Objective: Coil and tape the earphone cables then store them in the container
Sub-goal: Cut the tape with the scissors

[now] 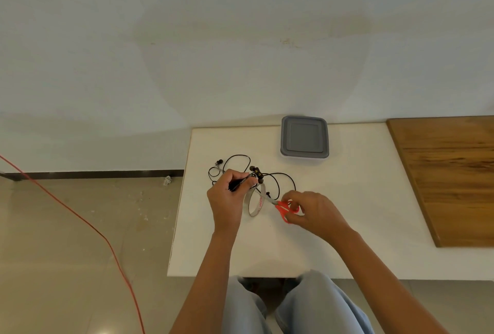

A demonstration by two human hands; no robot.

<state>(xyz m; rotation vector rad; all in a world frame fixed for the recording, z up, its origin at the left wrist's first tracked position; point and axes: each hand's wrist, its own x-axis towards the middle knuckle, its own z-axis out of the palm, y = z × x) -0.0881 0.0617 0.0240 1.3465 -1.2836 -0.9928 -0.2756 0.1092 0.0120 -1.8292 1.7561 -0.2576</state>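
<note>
White desk (pixel 347 226) ends just past your knees, bare on its near part. Your left hand (pixel 227 200) fingers clamp a coiled cable (pixel 240 181) over the tape roll (pixel 255 201); your right hand (pixel 312 212) grips scissors (pixel 286 206) at the tape. More cable (pixel 235 158) lies loose beyond. Lidded container (pixel 304 136) waits by the far edge, nothing stored.
</note>
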